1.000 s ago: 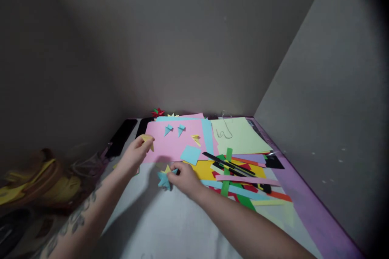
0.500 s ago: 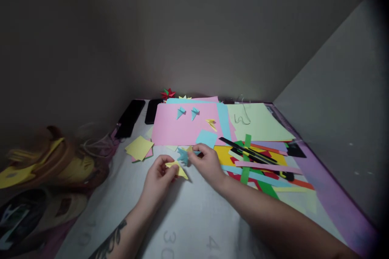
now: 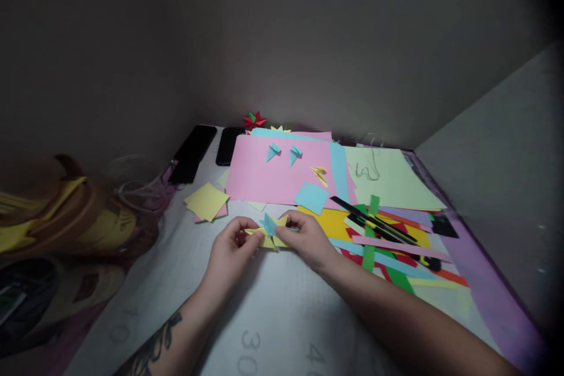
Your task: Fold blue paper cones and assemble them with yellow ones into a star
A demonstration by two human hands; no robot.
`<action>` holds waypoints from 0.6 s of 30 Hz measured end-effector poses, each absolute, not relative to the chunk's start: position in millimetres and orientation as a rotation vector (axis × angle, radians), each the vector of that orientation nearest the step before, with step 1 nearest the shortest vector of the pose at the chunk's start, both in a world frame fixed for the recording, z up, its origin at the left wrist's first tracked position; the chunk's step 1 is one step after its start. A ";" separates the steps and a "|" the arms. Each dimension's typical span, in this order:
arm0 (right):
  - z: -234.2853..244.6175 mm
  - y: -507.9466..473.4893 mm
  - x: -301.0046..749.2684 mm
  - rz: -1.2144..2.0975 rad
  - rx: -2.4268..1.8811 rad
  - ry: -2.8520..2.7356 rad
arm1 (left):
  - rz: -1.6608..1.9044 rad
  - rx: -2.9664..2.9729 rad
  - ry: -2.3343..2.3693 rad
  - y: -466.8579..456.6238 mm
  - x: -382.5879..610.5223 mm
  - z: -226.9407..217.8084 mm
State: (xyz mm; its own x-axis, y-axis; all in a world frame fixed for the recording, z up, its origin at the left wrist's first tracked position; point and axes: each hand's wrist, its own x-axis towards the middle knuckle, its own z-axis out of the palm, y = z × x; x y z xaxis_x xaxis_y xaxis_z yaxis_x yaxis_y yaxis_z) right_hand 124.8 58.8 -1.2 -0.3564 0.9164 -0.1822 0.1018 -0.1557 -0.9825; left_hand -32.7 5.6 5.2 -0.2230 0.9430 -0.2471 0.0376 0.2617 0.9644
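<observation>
My left hand (image 3: 234,249) pinches a pale yellow folded paper piece (image 3: 267,241) between thumb and fingers. Opposite it, my right hand (image 3: 307,239) is closed on a blue-and-yellow folded paper piece (image 3: 269,224), whose pointed tips stand up between the two hands. The pieces meet or overlap in the middle; whether they interlock I cannot tell. Beyond the hands, two small blue folded pieces (image 3: 273,153) and a yellow folded piece (image 3: 319,174) lie on a pink sheet (image 3: 251,179). A blue paper square (image 3: 311,197) rests at that sheet's near edge.
Yellow paper squares (image 3: 207,202) lie to the left, near two black phones (image 3: 194,153). On the right, a black cutter (image 3: 374,220) lies across coloured strips (image 3: 400,241). Behind are a red-green paper star (image 3: 254,120) and a light green sheet (image 3: 396,179). Bags (image 3: 101,217) sit at far left.
My hands have come together, bringing the yellow piece in my left hand against the blue-and-yellow piece in my right. The view has shifted slightly.
</observation>
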 end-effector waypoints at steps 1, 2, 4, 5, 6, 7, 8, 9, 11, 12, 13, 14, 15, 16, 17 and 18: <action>-0.9 59.1 125.3 1.577 -1.204 -1.466 | 1.120 0.959 1.538 5.6 -33.7 4.7; -1.0 59.3 125.8 1.556 -1.217 -1.472 | 1.107 0.968 1.548 5.6 -34.5 4.3; -1.7 59.5 126.9 1.476 -1.240 -1.460 | 1.111 0.962 1.547 5.9 -34.9 3.9; -2.0 59.5 127.3 1.434 -1.245 -1.447 | 1.131 0.945 1.535 6.2 -34.6 4.0; -2.0 59.5 127.5 1.400 -1.242 -1.435 | 1.158 0.922 1.519 6.5 -34.2 4.3; -1.7 59.5 127.6 1.378 -1.237 -1.424 | 1.184 0.899 1.505 6.8 -33.8 4.8; -1.1 59.6 127.5 1.365 -1.232 -1.413 | 1.200 0.883 1.496 7.0 -33.4 5.5; -0.3 59.7 127.4 1.362 -1.229 -1.402 | 1.200 0.877 1.493 7.0 -33.2 6.1; 1.2 60.2 127.0 1.369 -1.226 -1.389 | 1.168 0.885 1.497 6.8 -33.1 7.4; 1.6 60.5 126.8 1.369 -1.226 -1.387 | 1.151 0.893 1.498 6.6 -33.2 7.9; 1.5 60.7 126.6 1.363 -1.227 -1.387 | 1.137 0.900 1.498 6.4 -33.2 8.3; 1.1 61.0 126.5 1.355 -1.227 -1.392 | 1.129 0.905 1.499 6.2 -33.0 8.6; 0.3 61.2 126.4 1.345 -1.225 -1.399 | 1.124 0.908 1.500 6.2 -32.8 8.7; -0.8 61.4 126.3 1.334 -1.222 -1.409 | 1.120 0.910 1.505 6.3 -32.4 8.7; -1.9 61.4 126.3 1.323 -1.219 -1.421 | 1.117 0.910 1.514 6.5 -32.0 8.6; -3.0 61.3 126.2 1.314 -1.218 -1.435 | 1.115 0.909 1.522 6.7 -31.5 8.6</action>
State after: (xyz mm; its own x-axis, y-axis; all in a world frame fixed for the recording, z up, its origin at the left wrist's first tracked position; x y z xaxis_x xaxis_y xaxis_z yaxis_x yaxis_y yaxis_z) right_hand 126.2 61.3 -3.0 -0.1945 0.9802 -0.0365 0.1228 -0.0126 -0.9924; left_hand -31.5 6.7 8.6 -0.2174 0.9343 -0.2824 0.0119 0.2919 0.9564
